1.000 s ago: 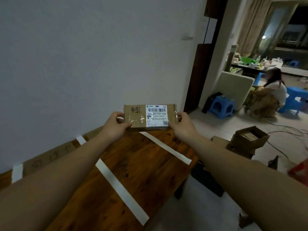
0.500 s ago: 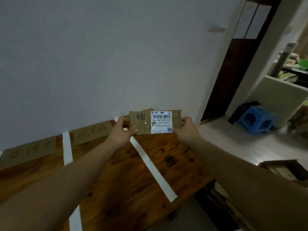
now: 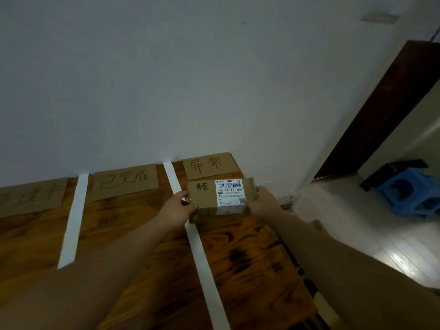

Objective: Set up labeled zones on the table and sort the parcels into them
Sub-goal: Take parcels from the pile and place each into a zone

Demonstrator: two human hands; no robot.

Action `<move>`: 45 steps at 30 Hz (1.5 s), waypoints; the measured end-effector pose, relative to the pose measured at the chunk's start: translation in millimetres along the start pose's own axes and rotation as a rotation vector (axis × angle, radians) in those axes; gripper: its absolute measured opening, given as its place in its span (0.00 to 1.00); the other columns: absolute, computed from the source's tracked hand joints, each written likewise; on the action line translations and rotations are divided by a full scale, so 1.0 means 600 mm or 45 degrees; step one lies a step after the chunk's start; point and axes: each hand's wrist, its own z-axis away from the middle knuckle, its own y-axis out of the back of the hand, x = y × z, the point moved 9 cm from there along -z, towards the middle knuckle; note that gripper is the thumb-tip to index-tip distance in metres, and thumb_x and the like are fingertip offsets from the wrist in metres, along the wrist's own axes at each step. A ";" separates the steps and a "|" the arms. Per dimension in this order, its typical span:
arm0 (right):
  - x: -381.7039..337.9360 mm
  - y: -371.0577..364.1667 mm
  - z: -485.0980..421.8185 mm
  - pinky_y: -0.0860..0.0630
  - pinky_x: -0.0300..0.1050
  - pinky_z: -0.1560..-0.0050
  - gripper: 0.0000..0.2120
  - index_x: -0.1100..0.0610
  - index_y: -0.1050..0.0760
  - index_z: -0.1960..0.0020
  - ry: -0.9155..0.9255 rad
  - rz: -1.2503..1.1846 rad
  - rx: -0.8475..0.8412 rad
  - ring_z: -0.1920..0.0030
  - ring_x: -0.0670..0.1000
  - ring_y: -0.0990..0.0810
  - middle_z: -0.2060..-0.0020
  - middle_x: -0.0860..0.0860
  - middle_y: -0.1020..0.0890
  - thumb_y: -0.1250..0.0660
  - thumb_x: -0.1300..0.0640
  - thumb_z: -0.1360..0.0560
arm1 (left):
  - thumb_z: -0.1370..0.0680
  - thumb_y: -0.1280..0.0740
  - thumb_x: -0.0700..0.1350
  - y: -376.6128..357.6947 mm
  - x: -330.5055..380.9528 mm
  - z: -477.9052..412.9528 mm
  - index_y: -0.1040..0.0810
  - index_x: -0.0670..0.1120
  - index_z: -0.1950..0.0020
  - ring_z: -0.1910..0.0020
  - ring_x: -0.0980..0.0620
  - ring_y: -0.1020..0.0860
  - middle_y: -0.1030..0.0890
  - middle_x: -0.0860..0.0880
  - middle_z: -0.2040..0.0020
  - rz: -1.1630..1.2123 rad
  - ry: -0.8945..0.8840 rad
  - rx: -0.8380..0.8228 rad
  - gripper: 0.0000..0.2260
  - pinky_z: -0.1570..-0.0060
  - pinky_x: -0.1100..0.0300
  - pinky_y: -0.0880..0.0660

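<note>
A small brown cardboard parcel (image 3: 204,196) with a white barcode label and black handwriting is held between my left hand (image 3: 177,207) and my right hand (image 3: 263,202), one at each end. It sits low over the rightmost zone of the wooden table (image 3: 250,258), just in front of the cardboard sign (image 3: 209,165) lettered in black. Whether it touches the table I cannot tell. Two white tape strips (image 3: 197,246) (image 3: 72,220) divide the table into zones. A middle sign (image 3: 125,183) and a left sign (image 3: 31,196) lie against the wall.
The white wall (image 3: 190,79) backs the table. The table's right edge drops to a pale floor, where a blue plastic stool (image 3: 409,194) stands by a dark wooden door frame (image 3: 381,110).
The view swung left and down, showing all three signs. Both hands carried the parcel forward and lowered it into the right zone in front of its sign.
</note>
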 end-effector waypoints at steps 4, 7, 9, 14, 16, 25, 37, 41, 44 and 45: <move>0.024 0.000 -0.073 0.27 0.35 0.67 0.19 0.52 0.34 0.33 0.085 -0.060 -0.056 0.55 0.45 0.22 0.43 0.50 0.23 0.34 0.57 0.22 | 0.20 0.39 0.41 -0.043 -0.004 -0.050 0.36 0.47 0.27 0.53 0.51 0.25 0.25 0.44 0.41 0.057 0.062 0.026 0.21 0.64 0.63 0.29; 0.031 0.005 -0.118 0.28 0.33 0.61 0.14 0.49 0.32 0.37 0.154 -0.058 -0.153 0.58 0.41 0.26 0.51 0.43 0.25 0.35 0.57 0.21 | 0.20 0.39 0.42 -0.064 -0.006 -0.084 0.35 0.48 0.28 0.53 0.50 0.24 0.25 0.46 0.42 0.070 0.126 0.095 0.20 0.63 0.61 0.28; 0.033 0.007 -0.145 0.28 0.38 0.50 0.20 0.50 0.34 0.31 0.194 -0.036 -0.213 0.50 0.44 0.28 0.43 0.48 0.26 0.35 0.57 0.21 | 0.20 0.39 0.42 -0.074 -0.006 -0.100 0.35 0.48 0.27 0.49 0.50 0.26 0.25 0.45 0.37 0.064 0.165 0.154 0.20 0.60 0.62 0.28; 0.026 0.012 -0.205 0.30 0.48 0.39 0.25 0.50 0.39 0.26 0.250 -0.012 -0.286 0.34 0.55 0.29 0.33 0.53 0.29 0.36 0.54 0.21 | 0.19 0.41 0.43 -0.083 0.008 -0.133 0.35 0.50 0.27 0.47 0.47 0.24 0.26 0.45 0.35 0.089 0.226 0.271 0.19 0.57 0.59 0.25; 0.024 0.011 -0.222 0.30 0.46 0.41 0.27 0.49 0.41 0.25 0.255 0.000 -0.299 0.34 0.55 0.29 0.33 0.53 0.29 0.36 0.53 0.21 | 0.19 0.42 0.44 -0.082 0.011 -0.142 0.36 0.50 0.27 0.44 0.43 0.23 0.26 0.45 0.35 0.074 0.260 0.310 0.19 0.61 0.61 0.27; 0.011 0.019 -0.217 0.26 0.39 0.54 0.28 0.52 0.43 0.26 0.279 0.092 -0.308 0.47 0.51 0.27 0.41 0.51 0.31 0.36 0.50 0.21 | 0.19 0.42 0.48 -0.067 0.021 -0.136 0.39 0.49 0.26 0.39 0.43 0.27 0.30 0.44 0.31 -0.058 0.348 0.244 0.21 0.48 0.53 0.25; -0.271 -0.083 -0.050 0.33 0.51 0.35 0.28 0.54 0.39 0.26 0.701 0.379 -0.348 0.32 0.58 0.34 0.30 0.56 0.37 0.41 0.43 0.21 | 0.20 0.41 0.54 0.173 -0.034 0.069 0.42 0.47 0.24 0.27 0.44 0.39 0.40 0.44 0.24 -0.299 0.334 0.428 0.27 0.30 0.53 0.41; -0.385 -0.189 0.073 0.33 0.51 0.35 0.28 0.53 0.38 0.26 0.816 0.439 -0.468 0.32 0.59 0.33 0.30 0.56 0.36 0.41 0.41 0.22 | 0.20 0.39 0.52 0.304 -0.109 0.201 0.43 0.47 0.24 0.28 0.43 0.37 0.39 0.44 0.24 -0.362 0.345 0.527 0.27 0.32 0.53 0.38; -0.467 -0.285 0.181 0.31 0.50 0.38 0.28 0.53 0.38 0.26 0.875 0.474 -0.531 0.33 0.59 0.32 0.31 0.56 0.35 0.41 0.40 0.22 | 0.22 0.36 0.52 0.420 -0.186 0.317 0.42 0.47 0.24 0.29 0.45 0.35 0.40 0.45 0.24 -0.401 0.377 0.644 0.29 0.32 0.54 0.36; -0.494 -0.319 0.220 0.30 0.50 0.39 0.28 0.53 0.37 0.27 0.894 0.478 -0.550 0.34 0.59 0.31 0.31 0.56 0.35 0.40 0.40 0.22 | 0.22 0.35 0.52 0.460 -0.214 0.358 0.41 0.47 0.24 0.29 0.45 0.34 0.40 0.45 0.24 -0.404 0.388 0.699 0.29 0.33 0.54 0.36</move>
